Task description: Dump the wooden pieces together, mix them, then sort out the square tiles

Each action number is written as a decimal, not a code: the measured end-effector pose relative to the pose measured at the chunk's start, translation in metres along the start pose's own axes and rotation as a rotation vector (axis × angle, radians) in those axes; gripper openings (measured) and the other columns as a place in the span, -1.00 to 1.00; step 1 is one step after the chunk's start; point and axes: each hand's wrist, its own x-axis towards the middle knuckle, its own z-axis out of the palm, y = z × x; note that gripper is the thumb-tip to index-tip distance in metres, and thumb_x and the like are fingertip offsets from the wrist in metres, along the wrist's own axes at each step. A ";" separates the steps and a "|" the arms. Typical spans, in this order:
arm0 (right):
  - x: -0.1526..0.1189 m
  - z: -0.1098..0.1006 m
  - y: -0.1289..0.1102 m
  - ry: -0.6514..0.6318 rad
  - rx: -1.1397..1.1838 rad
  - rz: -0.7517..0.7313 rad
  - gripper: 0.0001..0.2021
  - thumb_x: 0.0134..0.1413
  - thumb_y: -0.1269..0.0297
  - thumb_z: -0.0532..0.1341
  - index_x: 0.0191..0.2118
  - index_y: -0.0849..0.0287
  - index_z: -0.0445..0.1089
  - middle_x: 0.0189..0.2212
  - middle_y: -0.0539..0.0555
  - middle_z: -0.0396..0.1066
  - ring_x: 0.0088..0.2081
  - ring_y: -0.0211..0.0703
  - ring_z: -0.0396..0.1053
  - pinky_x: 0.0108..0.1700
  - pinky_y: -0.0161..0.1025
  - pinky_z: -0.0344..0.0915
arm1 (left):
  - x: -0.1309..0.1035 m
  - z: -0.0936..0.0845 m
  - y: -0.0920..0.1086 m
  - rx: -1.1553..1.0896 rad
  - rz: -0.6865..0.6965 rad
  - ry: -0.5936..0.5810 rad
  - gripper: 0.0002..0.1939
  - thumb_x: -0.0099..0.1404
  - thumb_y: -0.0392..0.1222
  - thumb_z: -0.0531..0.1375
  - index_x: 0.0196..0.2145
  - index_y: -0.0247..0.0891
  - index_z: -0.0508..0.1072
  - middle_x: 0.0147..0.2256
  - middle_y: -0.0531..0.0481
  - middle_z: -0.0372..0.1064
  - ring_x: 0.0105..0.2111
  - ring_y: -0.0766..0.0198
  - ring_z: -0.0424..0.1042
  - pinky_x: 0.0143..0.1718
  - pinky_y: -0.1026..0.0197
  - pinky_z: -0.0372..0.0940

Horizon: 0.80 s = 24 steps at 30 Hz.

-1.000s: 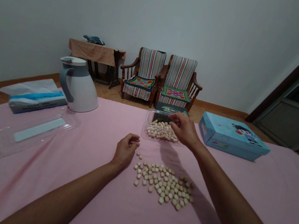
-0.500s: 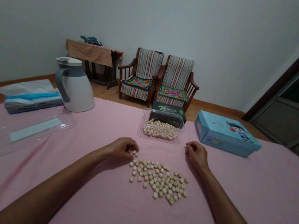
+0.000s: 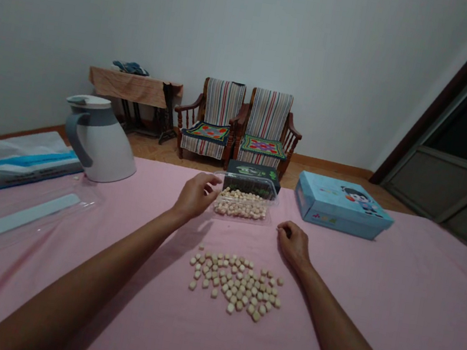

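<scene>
My left hand (image 3: 196, 195) is beside the left edge of a clear plastic box (image 3: 240, 220) with its lid raised. Its fingers are curled round small wooden cubes picked from the table, though the palm side is hidden. Many pale small cubes (image 3: 240, 209) fill the lower part of the box. A loose spread of the same cubes (image 3: 237, 283) lies nearer to me, with one stray cube (image 3: 201, 247) at its upper left. My right hand (image 3: 293, 245) rests on the cloth right of the box, fingers bent in and closed, nothing visible in them.
A blue carton (image 3: 339, 208) stands at the right and a black box (image 3: 254, 171) behind the plastic box. At left are a grey-white jug (image 3: 108, 148), a tissue pack (image 3: 33, 168) and a clear lid-like tray (image 3: 34, 213). A pink cloth (image 3: 147, 316) covers the table.
My left hand has moved from the upper left of the loose cubes up to the box, and a few cubes there are gone. My right hand stays in place; the view has shifted slightly.
</scene>
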 end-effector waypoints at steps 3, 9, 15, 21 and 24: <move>0.000 0.000 0.001 -0.007 0.005 -0.003 -0.80 -0.07 0.31 0.04 -0.41 0.18 0.41 -0.44 0.07 0.45 -0.38 -0.14 0.37 -0.28 -0.25 0.23 | -0.008 -0.002 -0.002 -0.025 -0.027 -0.166 -0.85 0.12 -0.25 0.17 -0.33 -0.30 0.46 -0.38 -0.03 0.43 -0.47 0.33 0.38 -0.44 0.33 0.26; 0.002 0.000 0.001 -0.020 -0.009 -0.009 -0.81 -0.06 0.32 0.05 -0.41 0.17 0.40 -0.44 0.07 0.45 -0.37 -0.13 0.37 -0.27 -0.24 0.21 | -0.061 -0.006 -0.018 -0.008 -0.062 -0.727 -0.78 -0.05 -0.38 0.16 -0.39 -0.25 0.50 -0.47 0.06 0.38 -0.51 0.36 0.33 -0.50 0.39 0.16; 0.002 0.001 0.001 -0.025 -0.004 -0.015 -0.81 -0.05 0.31 0.05 -0.40 0.18 0.40 -0.44 0.08 0.44 -0.37 -0.14 0.36 -0.27 -0.25 0.21 | -0.066 0.007 -0.021 0.090 -0.031 -0.687 -0.83 -0.05 -0.39 0.12 -0.49 -0.27 0.49 -0.49 0.05 0.35 -0.53 0.37 0.31 -0.49 0.36 0.15; 0.002 0.002 0.002 -0.023 0.000 -0.018 -0.81 -0.06 0.32 0.05 -0.39 0.18 0.40 -0.42 0.08 0.45 -0.35 -0.14 0.36 -0.26 -0.25 0.22 | -0.015 0.014 0.000 -0.041 -0.026 -0.164 -0.83 0.07 -0.31 0.13 -0.35 -0.32 0.47 -0.35 -0.02 0.41 -0.47 0.37 0.37 -0.42 0.35 0.24; 0.002 0.001 0.001 -0.027 0.006 -0.019 -0.82 -0.06 0.32 0.04 -0.41 0.17 0.39 -0.44 0.07 0.44 -0.37 -0.15 0.35 -0.27 -0.26 0.22 | -0.002 0.012 0.008 -0.110 -0.039 0.003 -0.76 0.11 -0.26 0.14 -0.22 -0.32 0.44 -0.23 -0.07 0.41 -0.42 0.37 0.40 -0.40 0.34 0.28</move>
